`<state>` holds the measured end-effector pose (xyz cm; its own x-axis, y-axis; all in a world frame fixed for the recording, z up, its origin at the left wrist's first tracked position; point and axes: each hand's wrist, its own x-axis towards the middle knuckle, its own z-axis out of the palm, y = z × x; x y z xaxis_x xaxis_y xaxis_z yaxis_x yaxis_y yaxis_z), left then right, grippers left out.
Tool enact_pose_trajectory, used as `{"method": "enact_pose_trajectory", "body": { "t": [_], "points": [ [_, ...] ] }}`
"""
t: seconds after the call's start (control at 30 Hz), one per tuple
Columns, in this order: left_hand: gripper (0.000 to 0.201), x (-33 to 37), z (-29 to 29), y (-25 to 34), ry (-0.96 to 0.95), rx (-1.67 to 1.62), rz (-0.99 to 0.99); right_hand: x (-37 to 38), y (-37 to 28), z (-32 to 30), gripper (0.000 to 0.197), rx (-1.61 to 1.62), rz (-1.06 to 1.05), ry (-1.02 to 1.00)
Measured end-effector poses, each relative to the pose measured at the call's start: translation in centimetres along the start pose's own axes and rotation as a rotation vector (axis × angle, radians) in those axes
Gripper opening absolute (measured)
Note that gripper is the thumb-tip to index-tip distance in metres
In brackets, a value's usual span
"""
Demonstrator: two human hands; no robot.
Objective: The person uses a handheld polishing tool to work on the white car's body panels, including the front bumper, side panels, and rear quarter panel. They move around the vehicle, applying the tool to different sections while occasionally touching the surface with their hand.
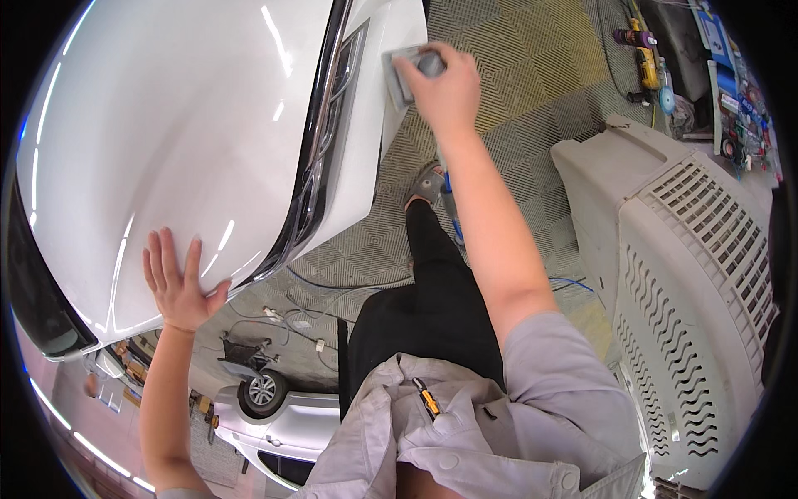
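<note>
A white car [208, 150] fills the left side of the view, with a dark grille and headlight strip [320, 137] along its edge. My left hand [181, 287] lies flat on the glossy hood near its lower edge, fingers spread, holding nothing. At the far right side of the bumper [359, 166], my right hand [449, 91] grips a grey squarish pad [402, 79] with a darker rounded part under the fingers. The pad is against the white bumper panel. Motion blurs it slightly, so its exact kind is hard to make out.
A large beige plastic pet crate [603, 179] stands at the right. Patterned grey and yellow tiles [524, 50] cover the floor. A blue hose [453, 212] runs by my foot. Tools, including a yellow power tool [647, 68], lie at the far right. Another car [307, 416] stands lower left.
</note>
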<state>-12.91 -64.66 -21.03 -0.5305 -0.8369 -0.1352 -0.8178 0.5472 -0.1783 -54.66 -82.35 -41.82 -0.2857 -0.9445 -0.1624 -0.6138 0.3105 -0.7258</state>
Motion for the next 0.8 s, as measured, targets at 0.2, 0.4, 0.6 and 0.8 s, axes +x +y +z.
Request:
{"method": "enact_pose_trajectory", "body": {
  "t": [0.2,0.4,0.6,0.8],
  "points": [
    [0.075,0.0,0.3,0.4,0.036,-0.027,-0.053,9.0,-2.5,-0.8,0.051,-0.003,0.053,-0.061],
    [0.074,0.1,0.3,0.4,0.042,-0.037,-0.057,5.3,-0.6,-0.6,0.058,-0.003,0.035,-0.111],
    [0.077,0.3,0.2,0.3,0.037,-0.015,-0.024,-3.3,-0.1,-0.6,0.051,-0.032,0.038,-0.079],
    [0.075,0.4,0.2,0.4,0.048,-0.035,-0.05,-11.2,-1.8,-1.3,0.044,0.036,0.081,-0.107]
  ]
}}
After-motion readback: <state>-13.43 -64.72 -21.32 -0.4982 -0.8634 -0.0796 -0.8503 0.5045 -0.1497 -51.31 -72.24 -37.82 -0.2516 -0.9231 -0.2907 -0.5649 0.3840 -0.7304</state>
